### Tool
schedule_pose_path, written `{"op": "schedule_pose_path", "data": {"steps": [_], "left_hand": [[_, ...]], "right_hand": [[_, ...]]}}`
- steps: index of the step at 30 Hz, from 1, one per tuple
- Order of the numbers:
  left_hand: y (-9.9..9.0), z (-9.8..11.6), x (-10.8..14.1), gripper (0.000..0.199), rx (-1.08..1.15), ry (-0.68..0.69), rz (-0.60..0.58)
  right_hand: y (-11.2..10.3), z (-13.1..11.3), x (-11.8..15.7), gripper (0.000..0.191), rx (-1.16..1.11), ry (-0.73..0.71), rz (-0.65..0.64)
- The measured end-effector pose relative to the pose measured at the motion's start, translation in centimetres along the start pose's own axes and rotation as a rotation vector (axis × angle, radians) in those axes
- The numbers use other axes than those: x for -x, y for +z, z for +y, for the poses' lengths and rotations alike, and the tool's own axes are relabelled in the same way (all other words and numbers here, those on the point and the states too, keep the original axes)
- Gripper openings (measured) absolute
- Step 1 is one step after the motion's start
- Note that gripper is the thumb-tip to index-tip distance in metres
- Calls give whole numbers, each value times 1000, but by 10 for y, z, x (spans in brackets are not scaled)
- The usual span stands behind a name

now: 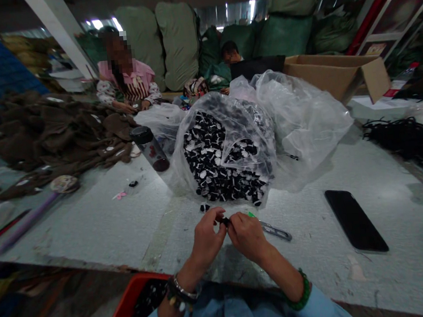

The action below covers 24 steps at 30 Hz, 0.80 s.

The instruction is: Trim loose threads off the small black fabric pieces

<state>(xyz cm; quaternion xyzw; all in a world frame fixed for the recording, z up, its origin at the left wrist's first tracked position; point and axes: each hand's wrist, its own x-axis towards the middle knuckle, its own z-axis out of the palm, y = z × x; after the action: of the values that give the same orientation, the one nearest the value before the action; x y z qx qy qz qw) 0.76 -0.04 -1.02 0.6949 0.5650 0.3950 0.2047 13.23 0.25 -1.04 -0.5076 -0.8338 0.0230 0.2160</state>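
Note:
My left hand [208, 235] and my right hand [246, 234] meet just in front of a clear plastic bag [228, 142]. Between their fingertips they pinch a small black piece [225, 221], partly covered by the fingers. The bag lies open toward me, full of small black-and-white pieces [213, 173]. One loose black piece [204, 208] rests at the bag's front edge. Beside my right hand, a grey cutter [277, 231] with a green part lies on the table, its near end behind the hand.
A black phone [356, 221] lies at right, near black cords [410, 141]. A dark-lidded bottle [150, 149] stands left of the bag. Brown fabric pieces [57, 132], a purple-handled tool [32, 221] and a cardboard box [326, 74] surround the work area. Two people sit across the table.

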Motion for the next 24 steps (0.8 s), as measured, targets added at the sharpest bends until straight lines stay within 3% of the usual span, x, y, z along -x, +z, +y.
{"op": "schedule_pose_path", "data": {"steps": [3,6,10,14,16,18,21,24], "left_hand": [[6,-5,7,23,-40,76,175],[7,-4,12,16,34,80,239],[1,6,9,20,329,-136,184],[-4,10,2,30,866,-427,100],[-5,10,0,32,1112,-527,62],[-6,12,0,29,1232,-553,29],[-7,17,-1,28,1215,-505,21],[-5,21,-2,30,1168,-468,75]], "right_hand": [[-2,-1,0,11,-65,80,25],[-4,-2,-1,11,-106,130,52],[-5,-2,-1,11,-135,145,95],[-6,-7,1,18,-264,87,80],[-6,-8,1,15,-506,154,77],[-5,-8,-1,12,-903,292,35],[0,-6,-4,12,-1544,490,-77],[6,-1,-5,16,-1986,527,-235]]}}
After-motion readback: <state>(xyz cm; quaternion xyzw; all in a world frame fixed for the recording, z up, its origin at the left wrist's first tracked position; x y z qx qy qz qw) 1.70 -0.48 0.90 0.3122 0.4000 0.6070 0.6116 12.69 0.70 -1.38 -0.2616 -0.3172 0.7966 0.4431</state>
